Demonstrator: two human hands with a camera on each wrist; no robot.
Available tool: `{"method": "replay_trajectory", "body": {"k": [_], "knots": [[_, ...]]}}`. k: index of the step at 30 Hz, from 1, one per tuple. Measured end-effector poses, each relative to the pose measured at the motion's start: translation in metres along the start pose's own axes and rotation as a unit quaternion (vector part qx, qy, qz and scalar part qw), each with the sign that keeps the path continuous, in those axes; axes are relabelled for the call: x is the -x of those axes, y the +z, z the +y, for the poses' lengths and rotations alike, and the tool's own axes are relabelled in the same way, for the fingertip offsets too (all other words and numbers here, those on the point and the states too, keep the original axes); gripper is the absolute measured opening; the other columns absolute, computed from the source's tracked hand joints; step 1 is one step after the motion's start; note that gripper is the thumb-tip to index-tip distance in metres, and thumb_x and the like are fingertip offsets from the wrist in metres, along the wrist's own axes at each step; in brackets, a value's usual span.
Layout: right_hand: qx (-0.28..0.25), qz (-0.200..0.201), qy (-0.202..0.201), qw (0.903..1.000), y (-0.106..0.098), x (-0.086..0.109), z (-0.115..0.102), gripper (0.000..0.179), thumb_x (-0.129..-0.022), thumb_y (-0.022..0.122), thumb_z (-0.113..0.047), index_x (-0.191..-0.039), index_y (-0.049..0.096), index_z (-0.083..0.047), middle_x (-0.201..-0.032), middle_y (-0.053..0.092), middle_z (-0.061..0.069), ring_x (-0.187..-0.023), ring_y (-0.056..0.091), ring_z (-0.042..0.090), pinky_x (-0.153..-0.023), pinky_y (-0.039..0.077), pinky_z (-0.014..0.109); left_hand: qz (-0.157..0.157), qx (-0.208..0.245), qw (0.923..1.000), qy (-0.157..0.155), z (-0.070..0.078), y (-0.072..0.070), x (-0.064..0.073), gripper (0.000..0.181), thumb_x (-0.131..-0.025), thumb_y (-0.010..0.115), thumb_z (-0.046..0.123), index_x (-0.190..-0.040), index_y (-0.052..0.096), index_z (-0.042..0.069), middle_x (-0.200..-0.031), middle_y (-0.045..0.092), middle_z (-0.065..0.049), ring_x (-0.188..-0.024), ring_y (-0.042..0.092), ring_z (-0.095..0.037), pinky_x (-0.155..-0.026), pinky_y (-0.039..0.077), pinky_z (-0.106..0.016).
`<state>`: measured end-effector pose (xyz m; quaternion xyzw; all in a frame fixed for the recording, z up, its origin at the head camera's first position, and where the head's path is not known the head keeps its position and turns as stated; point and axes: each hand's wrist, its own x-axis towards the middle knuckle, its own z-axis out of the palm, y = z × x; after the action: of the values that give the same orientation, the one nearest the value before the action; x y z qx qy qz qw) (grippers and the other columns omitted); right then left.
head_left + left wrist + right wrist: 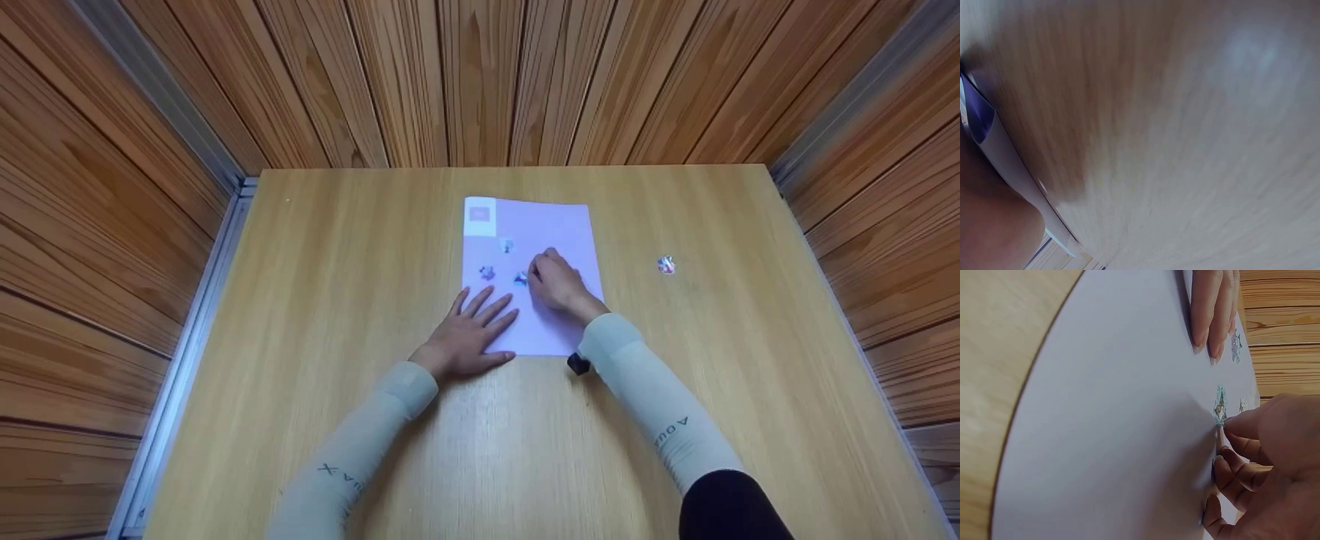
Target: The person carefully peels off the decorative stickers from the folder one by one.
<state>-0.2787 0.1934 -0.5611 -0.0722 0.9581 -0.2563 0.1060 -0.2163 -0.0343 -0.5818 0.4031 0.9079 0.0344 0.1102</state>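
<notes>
1. At the right hand's (pixel 556 282) thumb tip: near sticker (pixel 520 278) on lilac sheet (pixel 544 225), probably being placed or smoothed.
2. Up-left of those fingers: upper sticker (pixel 507 245), then left sticker (pixel 487 272), both on sheet. Look done.
3. Well right of the fingers: loose sticker (pixel 667 265) on table (pixel 300 337). Presumably left to do.
4. Pose: right fingers curled, thumb at near sticker's edge; can't tell if pinching.
5. Down-left of them: left hand (pixel 469 337) splayed over sheet corner, gripping nothing.
</notes>
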Motion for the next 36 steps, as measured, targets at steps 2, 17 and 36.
{"method": "replay_trajectory", "body": {"k": [2, 17, 36], "knots": [[-0.002, 0.0, 0.0, 1.0, -0.0005, 0.0006, -0.0005, 0.023, -0.106, 0.052, -0.02, -0.112, 0.065, -0.002, -0.116, 0.055, 0.016, -0.11, 0.055, 0.035, -0.099, 0.047, 0.055, 0.0, 0.0, 1.0, -0.001, 0.0, 0.0001, -0.0004, 0.079, -0.101, 0.032, 0.07, -0.166, 0.016, 0.028, -0.173, 0.005, 0.001, -0.159, -0.003, -0.032, -0.124, -0.003, -0.06], [-0.007, -0.007, -0.008, 0.9999, -0.0018, 0.0038, -0.0012, 0.022, -0.107, 0.051, -0.019, -0.114, 0.064, -0.002, -0.118, 0.055, 0.016, -0.112, 0.053, 0.035, -0.101, 0.046, 0.049, 0.006, -0.004, 1.0, 0.002, -0.0003, 0.001, 0.0009, 0.079, -0.101, 0.032, 0.07, -0.165, 0.016, 0.028, -0.173, 0.005, 0.001, -0.159, -0.002, -0.032, -0.124, -0.003, -0.061], [-0.007, 0.0, -0.031, 0.9995, -0.0048, 0.003, 0.0015, 0.02, -0.107, 0.049, -0.015, -0.11, 0.062, 0.0, -0.111, 0.057, 0.018, -0.106, 0.055, 0.037, -0.097, 0.046, 0.048, 0.003, -0.001, 1.0, 0.004, 0.0005, -0.0025, 0.0003, 0.078, -0.101, 0.034, 0.068, -0.165, 0.019, 0.027, -0.173, 0.008, 0.0, -0.159, 0.001, -0.033, -0.124, 0.0, -0.061]]}}
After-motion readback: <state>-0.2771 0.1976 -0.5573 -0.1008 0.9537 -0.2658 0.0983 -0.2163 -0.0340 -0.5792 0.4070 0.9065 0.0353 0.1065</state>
